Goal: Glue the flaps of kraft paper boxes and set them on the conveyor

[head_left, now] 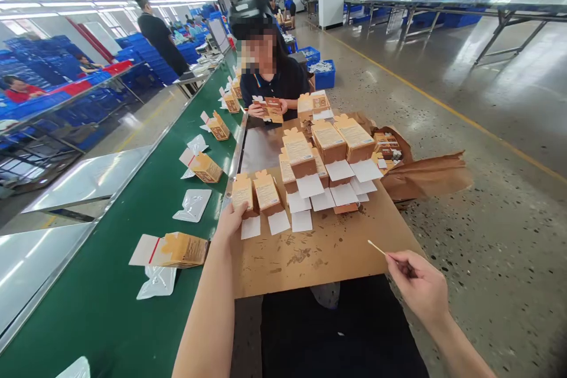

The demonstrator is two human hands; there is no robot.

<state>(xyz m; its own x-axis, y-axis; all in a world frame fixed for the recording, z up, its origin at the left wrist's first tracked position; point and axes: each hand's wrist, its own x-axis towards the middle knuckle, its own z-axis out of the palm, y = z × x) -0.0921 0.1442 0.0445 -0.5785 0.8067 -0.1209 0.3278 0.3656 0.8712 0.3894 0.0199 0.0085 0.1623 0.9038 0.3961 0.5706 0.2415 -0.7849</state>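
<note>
My left hand [230,220] is closed on the left edge of a small yellow-brown cardboard box [243,194], its thumb on the near face. That box stands on the brown board [266,269] with its white flap hanging open toward me. Beside it is a matching box [266,192]. Farther right, more such boxes [299,152] are stacked, white flaps out. My right hand [419,283] pinches a thin cotton swab [376,246] over the board's right edge, its tip pointing up and left.
A green conveyor belt [115,313] runs along the left, carrying open boxes [183,249] and clear plastic pouches [192,205]. Across the board a co-worker [277,80] holds a flat carton [269,109]. Crumpled brown paper [432,176] lies right of the stack. Blue crates [325,74] stand behind.
</note>
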